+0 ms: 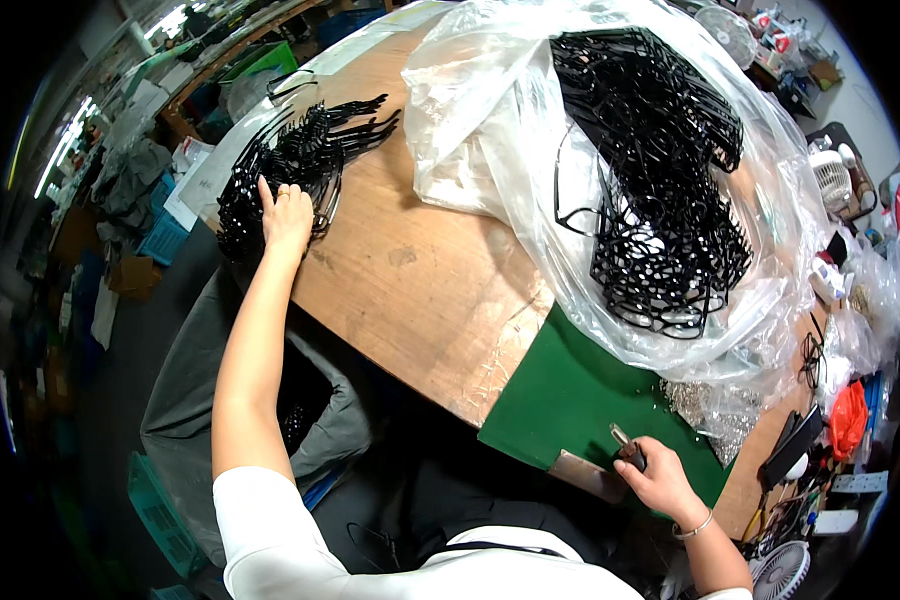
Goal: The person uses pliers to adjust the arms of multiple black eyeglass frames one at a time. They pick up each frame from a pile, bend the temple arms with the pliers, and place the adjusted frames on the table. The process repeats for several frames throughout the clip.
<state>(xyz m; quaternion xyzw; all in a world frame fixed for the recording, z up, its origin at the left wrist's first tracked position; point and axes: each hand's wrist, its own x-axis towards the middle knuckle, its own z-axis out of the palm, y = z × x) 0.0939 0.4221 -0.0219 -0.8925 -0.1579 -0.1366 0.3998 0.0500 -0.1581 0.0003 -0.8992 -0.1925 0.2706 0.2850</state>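
At the table's left end, a pile of black eyeglass frames [305,145] lies with its temples pointing right. My left hand [288,218] reaches over the pile's near side, one finger stretched out and the others curled down; whatever they grip is hidden. My right hand [660,482] is wrapped round a short tool [625,445] with a dark handle and a metal tip, held above the near edge of a green mat [570,390]. A larger heap of black eyeglass frames [660,170] fills an opened clear plastic bag [470,110] at the far right.
Small metal parts in a clear bag [715,415] lie at the mat's right side. A metal plate [588,475] sits on the mat's near edge. Below the table's left edge hangs grey cloth [195,400]. A small fan [780,570] stands at the lower right.
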